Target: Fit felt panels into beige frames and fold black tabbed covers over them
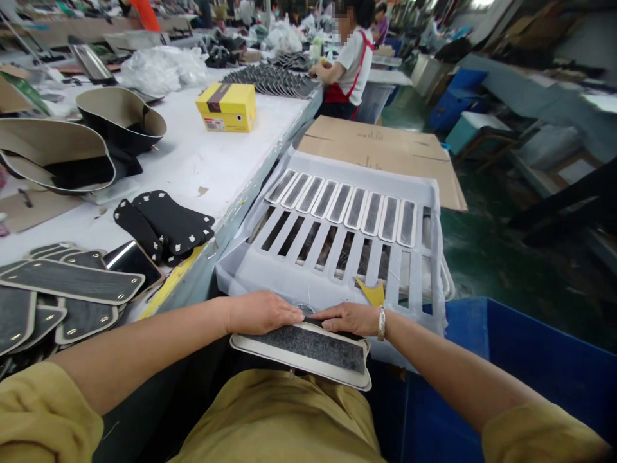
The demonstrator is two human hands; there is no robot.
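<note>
Close to my body lies a long panel (308,350) with a cream border and a dark grey, fuzzy strip along its middle. My left hand (267,313) is closed on its far edge, fingers pointing right. From the other side my right hand (349,319), below a silver bracelet, grips the same edge. The fingertips of both hands nearly meet at the middle of that edge; what lies under them is hidden. Just beyond is a white slotted rack (294,273) with a row of similar narrow panels (354,206) laid side by side. A yellow, notched piece (372,292) rests on the rack.
On the white table (187,161) at left are stacked grey panels (72,280), black pieces (164,225), two bag bodies (58,154) and a yellow box (226,106). A blue bin (544,360) stands at right, cardboard (376,148) behind the rack. A co-worker (351,64) is farther back.
</note>
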